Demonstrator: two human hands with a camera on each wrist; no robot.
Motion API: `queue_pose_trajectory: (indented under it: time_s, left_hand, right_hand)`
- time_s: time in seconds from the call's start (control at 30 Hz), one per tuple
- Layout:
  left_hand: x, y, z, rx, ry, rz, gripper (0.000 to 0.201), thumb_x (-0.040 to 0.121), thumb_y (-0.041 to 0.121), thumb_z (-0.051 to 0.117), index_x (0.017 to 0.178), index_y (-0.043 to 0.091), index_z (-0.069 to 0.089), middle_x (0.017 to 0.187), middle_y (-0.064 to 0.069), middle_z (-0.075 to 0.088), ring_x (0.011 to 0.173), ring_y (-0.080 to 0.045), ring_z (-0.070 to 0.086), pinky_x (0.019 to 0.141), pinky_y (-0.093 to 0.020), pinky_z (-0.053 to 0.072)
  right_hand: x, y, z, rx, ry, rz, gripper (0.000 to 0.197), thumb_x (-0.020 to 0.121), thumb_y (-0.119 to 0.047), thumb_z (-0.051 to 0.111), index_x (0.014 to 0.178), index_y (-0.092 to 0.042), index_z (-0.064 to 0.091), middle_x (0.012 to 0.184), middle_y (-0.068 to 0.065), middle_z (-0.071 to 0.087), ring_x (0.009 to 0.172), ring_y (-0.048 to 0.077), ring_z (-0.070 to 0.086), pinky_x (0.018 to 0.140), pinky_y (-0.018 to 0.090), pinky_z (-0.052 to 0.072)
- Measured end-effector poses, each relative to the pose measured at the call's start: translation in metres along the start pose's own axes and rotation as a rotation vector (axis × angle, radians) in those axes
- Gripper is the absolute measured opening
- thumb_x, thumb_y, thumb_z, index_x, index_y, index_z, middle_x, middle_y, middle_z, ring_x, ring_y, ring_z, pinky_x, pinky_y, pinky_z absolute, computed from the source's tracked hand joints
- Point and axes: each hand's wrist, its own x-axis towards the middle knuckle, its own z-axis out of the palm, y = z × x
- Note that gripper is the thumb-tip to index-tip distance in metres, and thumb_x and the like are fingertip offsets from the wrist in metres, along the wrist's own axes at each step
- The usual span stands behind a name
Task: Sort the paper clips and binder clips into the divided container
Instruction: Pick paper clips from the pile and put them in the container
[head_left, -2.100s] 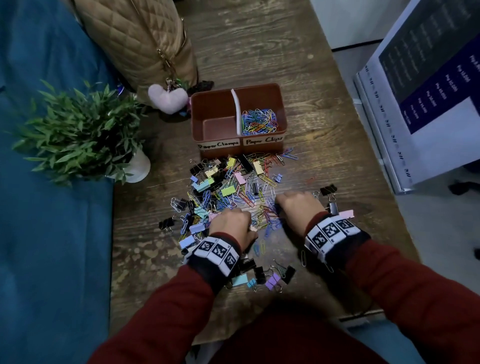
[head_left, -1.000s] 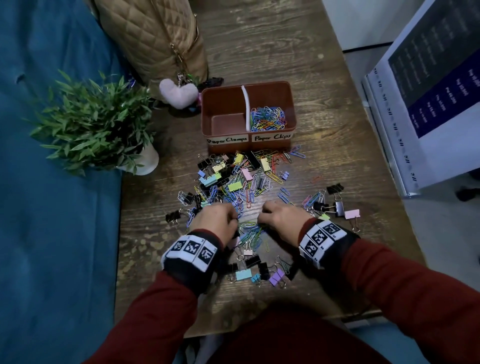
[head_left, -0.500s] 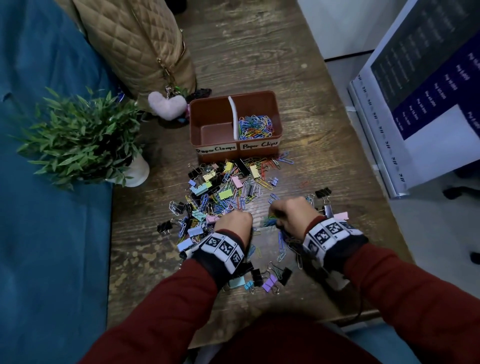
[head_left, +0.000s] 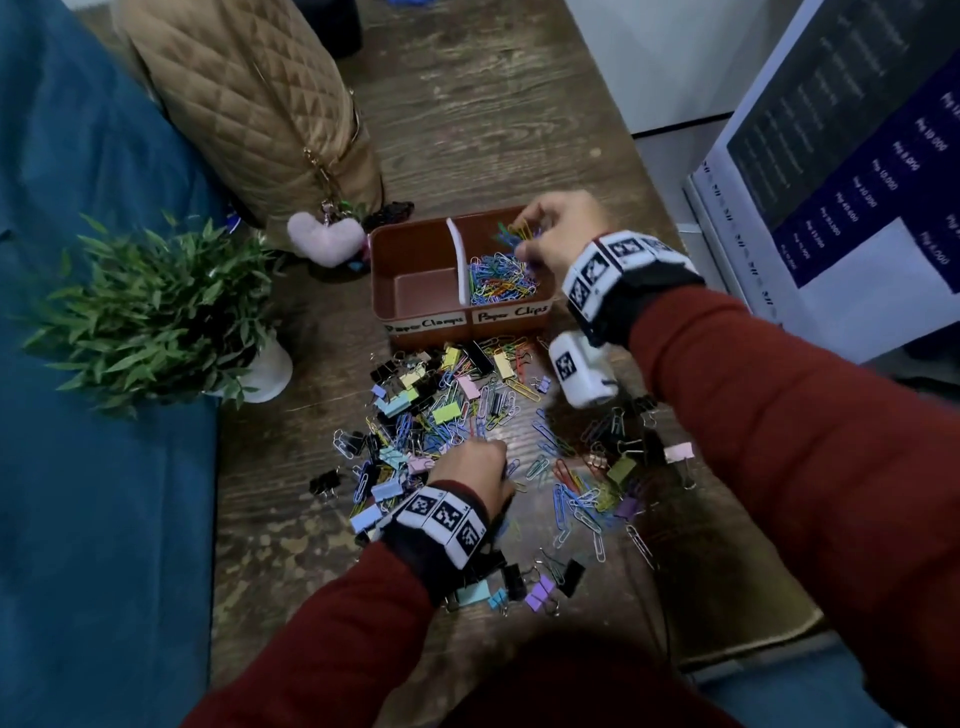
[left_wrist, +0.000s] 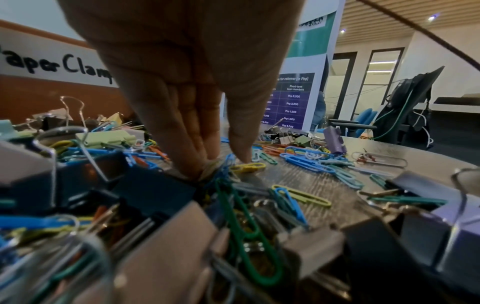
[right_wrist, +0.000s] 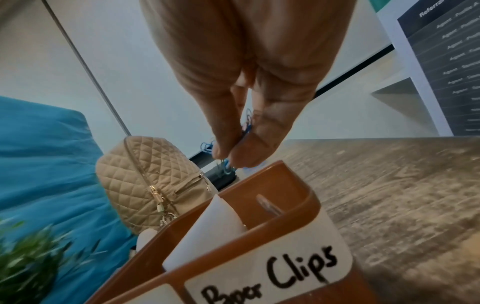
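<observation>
A brown divided container (head_left: 415, 332) stands mid-table with labels "Paper Clamps" and "Paper Clips". Its right compartment holds a heap of coloured paper clips (head_left: 501, 283); the left compartment looks empty. My right hand (head_left: 545, 236) hovers over the right compartment and pinches a small bunch of paper clips (head_left: 517, 234), also seen as blue clips (right_wrist: 248, 127) between the fingertips. In front of the container lies a mixed pile of paper clips and binder clips (head_left: 452, 410). My left hand (head_left: 470, 470) is down in that pile, fingertips (left_wrist: 197, 164) pinching together on blue paper clips (left_wrist: 226, 164).
A potted green plant (head_left: 150, 312) stands at the table's left edge. A quilted tan bag (head_left: 249, 104) with a pink heart charm (head_left: 324, 239) sits behind the container. A blue couch (head_left: 78, 415) lies left; a printed banner (head_left: 841, 171) leans at the right.
My right hand has lifted from the pile and moved forward over the paper-clip compartment with a bunch of clips. The left hand stayed in the pile.
</observation>
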Motion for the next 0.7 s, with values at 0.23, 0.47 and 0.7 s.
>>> queue_pose_trajectory:
  time_s: [0.23, 0.47, 0.7]
  left_hand:
    - [-0.002, 0.001, 0.006, 0.015, -0.046, -0.006, 0.046, 0.081, 0.003, 0.066, 0.122, 0.005, 0.046, 0.126, -0.018, 0.051, 0.106, -0.033, 0.06, 0.09, -0.041, 0.052]
    - [0.007, 0.006, -0.002, -0.009, -0.055, 0.019, 0.027, 0.085, 0.003, 0.06, 0.111, 0.005, 0.054, 0.104, -0.015, 0.065, 0.094, -0.031, 0.064, 0.083, -0.039, 0.055]
    - [0.012, 0.001, -0.007, -0.15, -0.055, -0.072, 0.022, 0.078, 0.012, 0.069, 0.099, 0.013, 0.063, 0.099, -0.007, 0.064, 0.093, -0.024, 0.061, 0.084, -0.034, 0.054]
  right_hand:
    - [0.001, 0.016, -0.003, -0.007, 0.051, 0.005, 0.06, 0.072, 0.007, 0.07, 0.119, -0.028, 0.058, 0.085, 0.0, 0.066, 0.077, 0.016, 0.064, 0.071, 0.035, 0.058]
    - [-0.044, 0.099, -0.011, -0.217, 0.133, 0.082, 0.027, 0.076, 0.0, 0.063, 0.083, -0.026, 0.066, 0.073, -0.005, 0.068, 0.069, 0.011, 0.06, 0.069, 0.022, 0.047]
    - [-0.073, 0.112, 0.026, -0.657, -0.333, -0.134, 0.03, 0.083, -0.001, 0.054, 0.107, -0.016, 0.066, 0.107, 0.007, 0.067, 0.101, 0.025, 0.061, 0.089, 0.029, 0.048]
